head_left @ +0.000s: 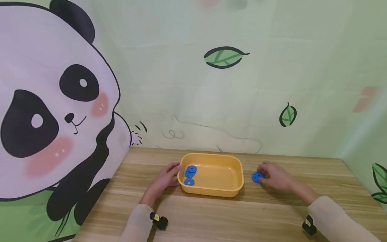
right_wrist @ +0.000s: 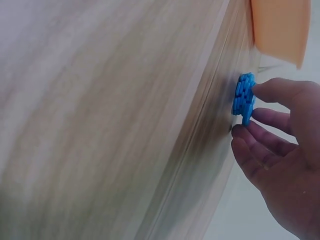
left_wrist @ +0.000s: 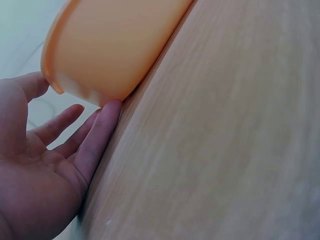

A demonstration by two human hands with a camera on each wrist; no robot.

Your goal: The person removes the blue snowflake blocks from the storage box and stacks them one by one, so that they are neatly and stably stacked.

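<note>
A yellow plastic tub (head_left: 211, 192) stands on the wooden table. Several blue snowflake discs (head_left: 189, 182) lie inside it along its left end. My left hand (head_left: 163, 179) touches the tub's left end; in the left wrist view its thumb is at the rim and the fairly straight fingers are by the lower wall. To the right of the tub, my right hand (head_left: 276, 176) pinches at a small pile of blue snowflake discs (right_wrist: 244, 95) between thumb and fingers. The pile is low over the table; whether it still touches the surface I cannot tell.
The wooden table (head_left: 193, 215) meets a pale green wall cloth (head_left: 181, 84) behind the tub. A large printed panda (head_left: 60, 101) covers the cloth at the left. A small black camera (head_left: 160, 222) is strapped to each wrist.
</note>
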